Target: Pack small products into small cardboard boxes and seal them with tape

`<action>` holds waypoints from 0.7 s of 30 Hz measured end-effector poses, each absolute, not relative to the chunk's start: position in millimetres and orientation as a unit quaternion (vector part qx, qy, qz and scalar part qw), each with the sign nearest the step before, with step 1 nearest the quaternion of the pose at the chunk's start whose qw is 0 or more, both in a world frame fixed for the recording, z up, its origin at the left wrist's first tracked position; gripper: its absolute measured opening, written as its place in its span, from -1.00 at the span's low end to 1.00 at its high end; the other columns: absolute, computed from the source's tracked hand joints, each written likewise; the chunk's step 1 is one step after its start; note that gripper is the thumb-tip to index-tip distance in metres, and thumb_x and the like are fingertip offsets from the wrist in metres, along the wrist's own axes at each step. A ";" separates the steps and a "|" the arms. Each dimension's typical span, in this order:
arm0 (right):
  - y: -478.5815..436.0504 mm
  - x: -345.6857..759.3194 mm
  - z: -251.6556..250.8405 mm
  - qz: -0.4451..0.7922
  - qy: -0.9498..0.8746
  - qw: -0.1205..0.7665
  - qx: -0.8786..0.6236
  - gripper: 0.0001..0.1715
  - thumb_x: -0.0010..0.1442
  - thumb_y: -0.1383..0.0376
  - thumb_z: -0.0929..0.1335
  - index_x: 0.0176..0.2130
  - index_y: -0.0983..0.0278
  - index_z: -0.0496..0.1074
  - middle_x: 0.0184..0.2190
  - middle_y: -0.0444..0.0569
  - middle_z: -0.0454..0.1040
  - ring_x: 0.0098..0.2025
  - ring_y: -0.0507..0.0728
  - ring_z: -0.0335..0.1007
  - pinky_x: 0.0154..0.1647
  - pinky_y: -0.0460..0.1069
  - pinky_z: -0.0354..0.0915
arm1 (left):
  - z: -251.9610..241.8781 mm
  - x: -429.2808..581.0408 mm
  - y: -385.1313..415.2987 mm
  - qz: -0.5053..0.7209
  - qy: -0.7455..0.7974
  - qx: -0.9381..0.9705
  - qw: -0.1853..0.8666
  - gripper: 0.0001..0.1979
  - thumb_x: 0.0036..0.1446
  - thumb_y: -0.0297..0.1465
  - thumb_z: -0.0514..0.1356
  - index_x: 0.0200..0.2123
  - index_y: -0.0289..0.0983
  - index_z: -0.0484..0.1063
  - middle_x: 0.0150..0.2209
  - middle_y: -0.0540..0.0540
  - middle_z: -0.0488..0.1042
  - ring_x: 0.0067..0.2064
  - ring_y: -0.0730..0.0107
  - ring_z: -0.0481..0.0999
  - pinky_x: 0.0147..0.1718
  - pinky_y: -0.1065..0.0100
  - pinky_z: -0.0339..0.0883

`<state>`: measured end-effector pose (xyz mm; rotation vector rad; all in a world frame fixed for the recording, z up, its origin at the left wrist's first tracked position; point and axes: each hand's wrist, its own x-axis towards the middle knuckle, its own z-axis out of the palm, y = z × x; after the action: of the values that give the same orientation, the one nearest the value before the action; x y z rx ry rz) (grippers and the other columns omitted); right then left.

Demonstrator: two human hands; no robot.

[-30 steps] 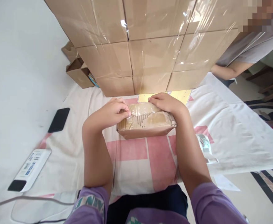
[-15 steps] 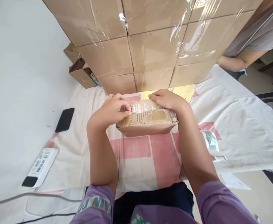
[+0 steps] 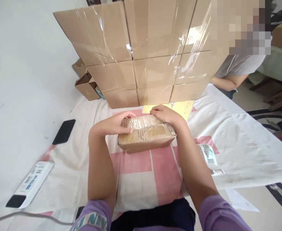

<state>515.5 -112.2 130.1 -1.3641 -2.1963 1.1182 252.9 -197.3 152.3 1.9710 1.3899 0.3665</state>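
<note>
A small brown cardboard box (image 3: 148, 141) with clear, wrinkled tape over its top lies on the pink and white cloth (image 3: 136, 184). My left hand (image 3: 115, 123) grips the box's left end, thumb on top and fingers at the far edge. Across the far right corner of the same box rests my right hand (image 3: 166, 114), its fingers bent over the far edge and partly hidden. Just beyond is a yellow sheet (image 3: 185, 109), partly under the stack.
Behind stands a tall stack of taped cartons (image 3: 155, 72). Open cartons (image 3: 86, 86) sit back left; a black phone (image 3: 64, 132) and a white device (image 3: 31, 183) lie left. A tape roll (image 3: 207, 154) is right. A person's arm (image 3: 225, 84) shows behind the stack.
The view has tilted up, showing more of the stack and the person. My left hand has opened from a pinch on the tape into a wider grip on the box's left end.
</note>
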 end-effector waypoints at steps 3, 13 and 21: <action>-108.9 510.7 128.5 0.394 -0.753 0.173 -0.498 -0.71 0.18 0.14 0.33 -0.45 0.27 0.43 -0.41 -0.06 0.49 -0.35 0.10 0.31 -0.31 -0.01 0.17 | 152.8 248.6 -198.3 0.146 0.514 0.765 0.359 -0.37 0.04 -0.12 0.41 0.18 -0.07 0.41 0.19 -0.12 0.47 0.18 0.05 0.50 0.06 0.21 0.43; -238.6 552.8 55.5 0.443 -0.683 0.473 -0.337 0.04 0.10 -0.16 0.46 0.39 0.13 0.14 0.47 0.15 0.01 0.53 0.37 -0.10 0.45 0.21 0.07 | 127.3 237.8 -177.4 0.203 0.540 0.726 0.375 -0.43 0.12 0.01 0.34 0.13 -0.11 0.50 0.20 -0.15 0.50 0.21 -0.08 0.47 0.12 0.13 0.40; -293.8 593.0 67.7 0.282 -0.741 0.450 -0.412 -0.01 -0.09 0.28 0.52 0.27 0.06 0.19 0.23 0.11 0.18 0.28 0.36 0.29 0.16 0.16 0.42 | 100.6 276.0 -166.7 0.369 0.545 0.632 0.409 -0.54 0.20 0.02 0.19 -0.06 -0.19 0.58 0.01 -0.14 0.58 0.06 0.04 0.53 0.04 0.17 0.42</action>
<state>593.0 -293.8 67.7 -1.0181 -1.8321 0.6963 276.0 -166.7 100.6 1.5922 1.3722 0.9297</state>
